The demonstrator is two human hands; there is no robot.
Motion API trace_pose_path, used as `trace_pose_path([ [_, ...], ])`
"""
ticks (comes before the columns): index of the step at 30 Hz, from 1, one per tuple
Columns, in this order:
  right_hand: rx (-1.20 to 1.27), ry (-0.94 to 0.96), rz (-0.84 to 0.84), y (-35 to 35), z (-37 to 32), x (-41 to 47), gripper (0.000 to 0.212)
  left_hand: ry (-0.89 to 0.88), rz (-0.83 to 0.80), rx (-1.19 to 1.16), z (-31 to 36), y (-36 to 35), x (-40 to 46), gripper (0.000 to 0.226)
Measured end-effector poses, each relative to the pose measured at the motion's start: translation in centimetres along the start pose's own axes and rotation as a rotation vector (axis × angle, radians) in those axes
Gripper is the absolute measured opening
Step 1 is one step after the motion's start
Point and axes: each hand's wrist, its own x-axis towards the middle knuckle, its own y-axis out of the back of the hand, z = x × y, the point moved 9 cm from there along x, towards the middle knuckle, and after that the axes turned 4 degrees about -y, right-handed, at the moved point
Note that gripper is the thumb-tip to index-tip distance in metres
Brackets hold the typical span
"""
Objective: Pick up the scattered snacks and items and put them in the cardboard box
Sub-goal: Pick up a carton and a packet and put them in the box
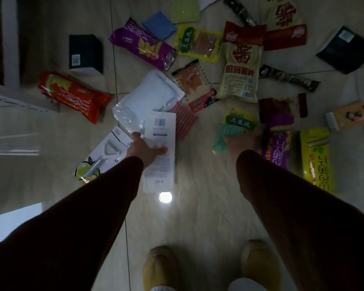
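Note:
Snack packets and small boxes lie scattered over the tiled floor. My left hand [144, 147] grips a long white card package [160, 152], thumb on its printed face. My right hand [243, 139] holds a yellow-green snack packet [231, 131] just above the floor; motion blurs the hand. Close by lie a clear plastic bag with a white pouch [147, 99], a peeler on a card [105, 154], a purple packet [278, 143] and a yellow packet [316, 158]. No cardboard box shows in the head view.
Farther out lie a red snack bag [74, 96], a purple crisps bag [143, 45], a large cream packet [241, 64], two dark boxes [85, 52] [346, 49] and an orange box [348, 117]. A white furniture edge [11, 38] stands left. My slippers [161, 267] are below.

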Motion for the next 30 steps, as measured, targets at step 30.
trace_pose_path([
  [30, 0.606, -0.089, -0.199, 41.0, 10.1, -18.6, 0.028, -0.234, -0.286, -0.057, 26.1, -7.7, -37.1, 0.083],
])
